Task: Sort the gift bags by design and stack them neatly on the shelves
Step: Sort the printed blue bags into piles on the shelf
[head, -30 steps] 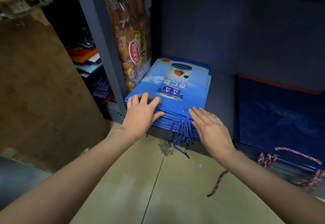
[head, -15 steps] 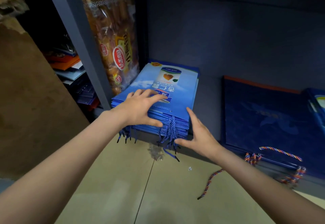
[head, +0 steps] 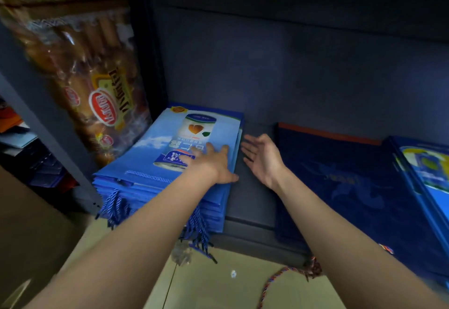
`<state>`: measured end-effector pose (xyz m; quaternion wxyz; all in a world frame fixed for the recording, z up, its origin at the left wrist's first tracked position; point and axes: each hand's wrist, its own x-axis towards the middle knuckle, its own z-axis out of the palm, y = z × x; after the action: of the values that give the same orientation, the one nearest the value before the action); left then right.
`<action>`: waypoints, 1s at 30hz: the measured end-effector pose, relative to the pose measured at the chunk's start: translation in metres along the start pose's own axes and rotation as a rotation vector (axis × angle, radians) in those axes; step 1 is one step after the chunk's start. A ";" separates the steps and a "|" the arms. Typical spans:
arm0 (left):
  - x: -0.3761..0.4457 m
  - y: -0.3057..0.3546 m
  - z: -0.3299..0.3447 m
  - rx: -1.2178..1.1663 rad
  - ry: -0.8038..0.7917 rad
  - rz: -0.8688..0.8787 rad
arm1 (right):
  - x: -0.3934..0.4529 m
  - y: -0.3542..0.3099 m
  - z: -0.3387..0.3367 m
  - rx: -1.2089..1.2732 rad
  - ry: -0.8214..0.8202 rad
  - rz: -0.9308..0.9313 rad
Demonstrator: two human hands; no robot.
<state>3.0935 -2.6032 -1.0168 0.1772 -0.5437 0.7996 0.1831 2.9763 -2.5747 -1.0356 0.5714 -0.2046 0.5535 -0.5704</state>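
One left hand [head: 213,163] flat atop blue bag stack [head: 150,163], right hand [head: 262,155] just beside.

The dark grey shelf [head: 250,201] carries a stack of light blue gift bags [head: 155,163] at its left end. Well apart to the right lies a flat navy bag [head: 345,187], with another blue bag [head: 427,170] partly over its right side.

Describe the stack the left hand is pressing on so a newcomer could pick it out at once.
On the dark grey shelf, look to its left end, just right of the wrapped snack packet. The light blue bag stack lies flat under the left hand. Unlike the dark navy bag to its right, it shows sky and a printed can.
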 end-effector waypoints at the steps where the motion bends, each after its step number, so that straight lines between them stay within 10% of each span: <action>1: 0.004 0.002 0.004 0.001 -0.022 -0.061 | 0.008 -0.002 0.002 0.019 0.011 0.007; 30: -0.041 0.007 0.049 0.347 0.115 -0.101 | -0.010 0.019 -0.017 0.067 -0.155 0.133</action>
<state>3.1054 -2.5445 -1.0390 0.2313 -0.5538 0.7999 0.0017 2.9724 -2.5548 -1.0530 0.6555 -0.1917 0.5007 -0.5319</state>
